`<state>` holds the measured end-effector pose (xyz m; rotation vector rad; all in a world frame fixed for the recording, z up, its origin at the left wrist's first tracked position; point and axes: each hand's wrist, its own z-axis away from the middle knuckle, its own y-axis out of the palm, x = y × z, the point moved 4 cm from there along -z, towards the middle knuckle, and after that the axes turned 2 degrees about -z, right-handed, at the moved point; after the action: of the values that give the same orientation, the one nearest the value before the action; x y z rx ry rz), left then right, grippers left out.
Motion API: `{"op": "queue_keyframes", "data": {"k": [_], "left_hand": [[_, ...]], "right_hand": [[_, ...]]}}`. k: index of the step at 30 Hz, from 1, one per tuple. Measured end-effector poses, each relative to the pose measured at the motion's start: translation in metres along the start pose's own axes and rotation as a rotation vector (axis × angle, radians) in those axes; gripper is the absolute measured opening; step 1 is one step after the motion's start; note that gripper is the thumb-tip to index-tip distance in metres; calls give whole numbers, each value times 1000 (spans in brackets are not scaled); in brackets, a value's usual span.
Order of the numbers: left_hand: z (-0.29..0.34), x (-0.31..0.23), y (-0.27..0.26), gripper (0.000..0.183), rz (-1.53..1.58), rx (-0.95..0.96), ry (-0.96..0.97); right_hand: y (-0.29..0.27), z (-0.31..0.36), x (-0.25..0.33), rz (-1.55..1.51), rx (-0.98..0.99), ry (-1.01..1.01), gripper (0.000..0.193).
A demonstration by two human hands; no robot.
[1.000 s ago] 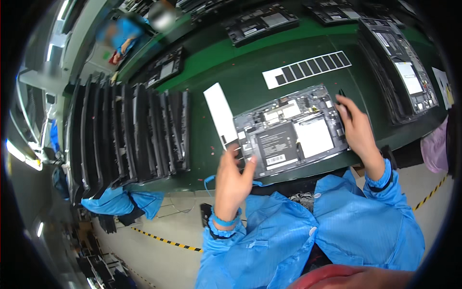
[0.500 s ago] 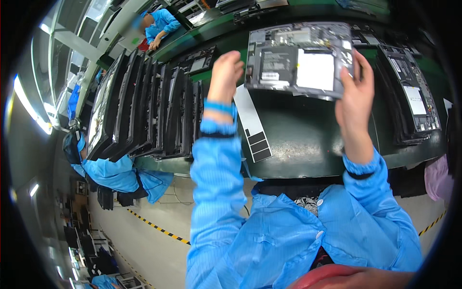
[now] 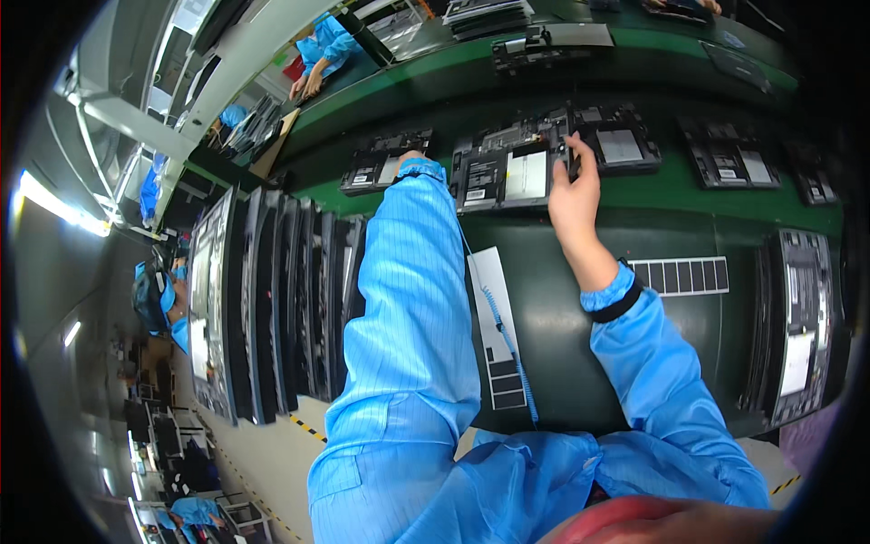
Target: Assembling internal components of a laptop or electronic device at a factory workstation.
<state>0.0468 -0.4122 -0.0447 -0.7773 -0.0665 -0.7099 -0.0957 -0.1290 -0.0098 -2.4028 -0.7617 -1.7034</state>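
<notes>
A laptop base [image 3: 485, 170] with bare battery, circuit parts and a white sheet is at the far strip, between other such bases. My right hand [image 3: 577, 195] grips its right edge, thumb at the front and fingers behind. My left hand [image 3: 412, 160] reaches out beside another laptop base [image 3: 365, 170], just left of the first. Its fingers are hidden by the cuff, so its hold does not show. A blue coiled cord [image 3: 503, 326] runs past my left sleeve over a white strip [image 3: 490, 281] with black labels.
Laptop bases stand on edge in a row [image 3: 272, 299] at left; another stack [image 3: 797, 326] is at right. A label sheet [image 3: 681, 276] lies beside my right forearm. More bases [image 3: 729, 152] line the green strip [image 3: 671, 195]. Co-workers sit at far left.
My right hand has carried the laptop base away from me, to the far strip. My left arm has stretched forward, and its hand is now mostly behind the cuff. The view has shifted.
</notes>
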Motion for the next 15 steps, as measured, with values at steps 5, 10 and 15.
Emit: {"op": "queue_keyframes", "data": {"k": [5, 10, 15], "left_hand": [[-73, 69, -16, 41, 76, -380, -238], [-71, 54, -12, 33, -53, -429, -103], [-34, 162, -44, 29, 770, -1146, -247]], "right_hand": [[51, 19, 16, 162, 187, 32, 38], [47, 16, -5, 274, 209, 136, 41], [140, 54, 33, 196, 455, 15, 47]]}}
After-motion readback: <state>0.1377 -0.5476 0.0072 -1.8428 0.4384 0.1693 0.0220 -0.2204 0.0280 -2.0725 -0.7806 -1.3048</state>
